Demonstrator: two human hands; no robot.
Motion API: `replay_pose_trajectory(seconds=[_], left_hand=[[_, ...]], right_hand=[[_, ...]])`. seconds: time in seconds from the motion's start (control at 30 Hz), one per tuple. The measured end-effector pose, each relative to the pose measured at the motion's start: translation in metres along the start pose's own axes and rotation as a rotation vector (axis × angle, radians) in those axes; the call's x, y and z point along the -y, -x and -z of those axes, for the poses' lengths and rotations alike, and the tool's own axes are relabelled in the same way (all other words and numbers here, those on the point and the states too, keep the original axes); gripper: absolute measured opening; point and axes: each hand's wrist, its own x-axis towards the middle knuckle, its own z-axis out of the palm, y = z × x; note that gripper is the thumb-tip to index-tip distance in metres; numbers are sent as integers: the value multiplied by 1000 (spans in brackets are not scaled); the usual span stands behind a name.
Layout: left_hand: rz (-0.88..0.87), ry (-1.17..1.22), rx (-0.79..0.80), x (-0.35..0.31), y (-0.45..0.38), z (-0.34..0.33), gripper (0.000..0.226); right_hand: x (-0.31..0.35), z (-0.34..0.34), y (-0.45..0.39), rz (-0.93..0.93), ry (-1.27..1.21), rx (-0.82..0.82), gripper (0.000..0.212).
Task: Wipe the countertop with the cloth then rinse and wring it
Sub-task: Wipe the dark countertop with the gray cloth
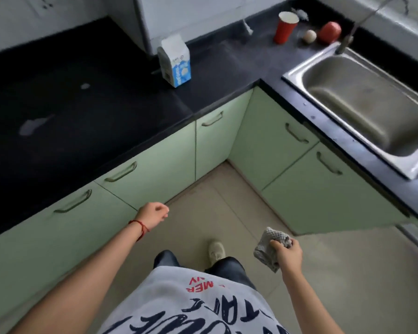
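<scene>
From the head view, the cloth [270, 250] is a grey, bunched wad held over the floor [323, 273] at about 4 o'clock in the picture; its long axis runs roughly from 12 o'clock down to 6 o'clock, one crumpled end sticking up above the fingers and the other hanging below the palm; it is well apart from the tabletop [70, 100] and from the sink [362, 102]. The right hand [287, 254] grips the cloth with fingers and thumb curled round its middle, knuckles turned toward 12 o'clock, the forearm reaching in from 5 o'clock. The left hand [153, 213] holds nothing; its fingers are loosely curled, the hand hanging in front of the green cabinet doors [155, 162] near the centre, the forearm stretching in from 7 o'clock with a red string [140, 227] round the wrist. On the dark tabletop at 9 o'clock lie two pale wet-looking patches [34, 125]; a blue and white carton [175, 61] stands upright at 12 o'clock; a red cup [285, 27], a small pale ball-like thing [309, 36] and a red rounded thing [329, 32] stand at 1 o'clock, just beside the tap [348, 39]; the steel sink sits at 2 o'clock.
</scene>
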Motion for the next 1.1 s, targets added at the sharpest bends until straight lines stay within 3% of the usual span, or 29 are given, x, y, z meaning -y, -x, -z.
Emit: replay_pose_trajectory(seconds=[0.13,0.3,0.47,0.57,0.77,0.93,1.1], left_hand=[[156,137,-138,33,20,6,26],[308,321,-303,74,51,12,14],[364,514,-403,88,62,32,38],[377,532,-456,92,52,50,25],[179,522,-554,67,30,113,20],[-25,399,-573,40,1,185,22],[-140,102,-747,31,-36,230,32]], right_hand=[[60,-27,-32,127,171,154,31],[119,-86,-37,290,287,330,31],[161,-154,-15,419,319,515,29],[181,-191,3,453,316,595,26],[232,-242,43,467,177,694,14],[290,-299,84,540,94,723,17],[349,-359,107,625,113,696,19]])
